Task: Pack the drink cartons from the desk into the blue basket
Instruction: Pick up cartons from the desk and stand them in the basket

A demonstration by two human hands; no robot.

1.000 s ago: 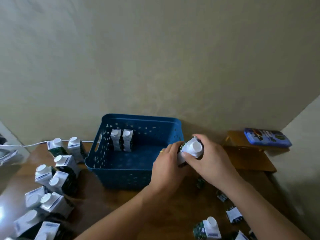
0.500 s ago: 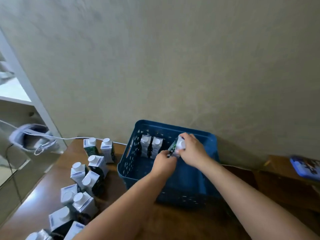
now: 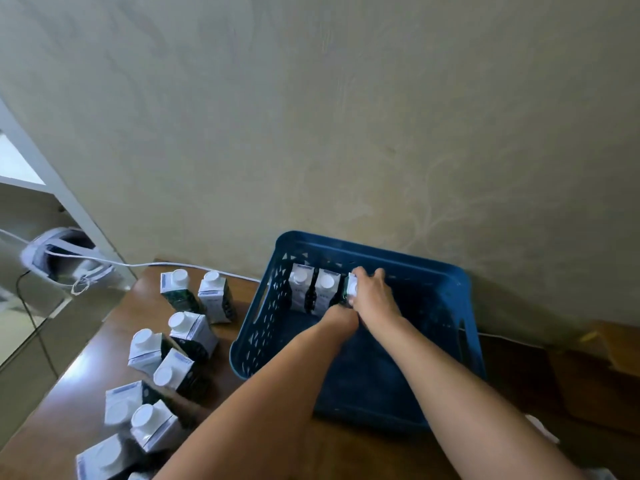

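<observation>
Far left, off the table: white cable (image 3: pixel 114 263) runs from a grey-white rounded device (image 3: pixel 60 259) on a side ledge, along the wall and onto the table's back edge.
Table (image 3: pixel 79 386): brown wood, glossy; left half carries loose cartons, basket sits toward the back edge by the wall.
Loose cartons (image 3: pixel 180 344): nine or so, white tops with round white caps, dark green sides. Two stand at the back edge just beside the basket's left wall; the rest trail toward the front-left corner, some upright, some tipped, several touching.
Blue basket (image 3: pixel 464 327): perforated plastic, handle slot in the left wall, back wall close to the room wall.
Packed cartons (image 3: pixel 313 289): two upright, side by side and touching, at the basket's back-left corner.
Held carton (image 3: pixel 350 289): inside the basket, just right of the packed pair, cap facing left, tilted; whether it touches the floor of the basket, cannot tell.
Left hand (image 3: pixel 341 315): low in the basket, under and in front of the held carton; fingers hidden, grip cannot be told.
Right hand (image 3: pixel 372 294): fingers curled over the held carton's top, gripping it.
Right edge of table: brown cardboard (image 3: pixel 595 368), blurred.
</observation>
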